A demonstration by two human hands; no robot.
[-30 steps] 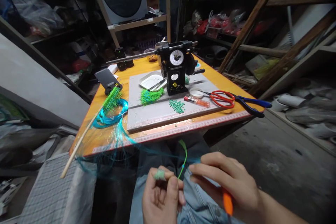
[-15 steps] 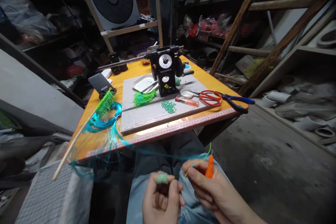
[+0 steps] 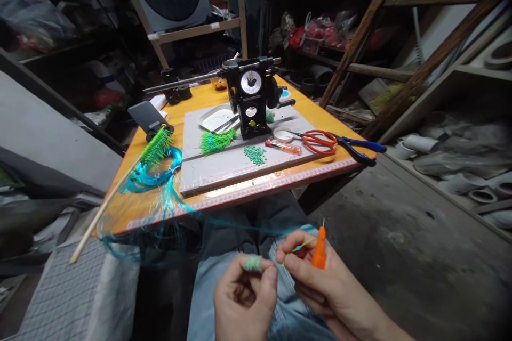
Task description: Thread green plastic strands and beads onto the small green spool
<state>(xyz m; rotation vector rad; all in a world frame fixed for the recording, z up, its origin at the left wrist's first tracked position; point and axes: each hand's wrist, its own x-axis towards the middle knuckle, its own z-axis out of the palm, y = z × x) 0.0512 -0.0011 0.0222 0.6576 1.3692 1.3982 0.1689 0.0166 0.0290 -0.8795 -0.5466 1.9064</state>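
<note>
Low over my lap, my left hand (image 3: pixel 245 298) is closed in a pinch, and a small green bead-like piece (image 3: pixel 253 263) sits at its fingertips. Just to its right, my right hand (image 3: pixel 320 287) is closed on an orange-handled needle tool (image 3: pixel 319 251) that points upward. A thin green strand (image 3: pixel 301 246) runs between the two hands. Fine blue threads (image 3: pixel 224 222) stretch from the hands up to a blue coil (image 3: pixel 154 170) on the orange table (image 3: pixel 132 208).
On the table lie a grey board (image 3: pixel 224 168), a black winding machine with a dial (image 3: pixel 251 98), green beads (image 3: pixel 255 154), a green tassel (image 3: pixel 216 141), red scissors (image 3: pixel 320 141), blue pliers (image 3: pixel 362 148), a vial (image 3: pixel 284 146) and a stick with green fringe (image 3: pixel 120 186). Cluttered shelves surround it.
My right hand has turned the orange tool from pointing down to upright and drawn the green strand short toward my left hand. The view has shifted slightly downward.
</note>
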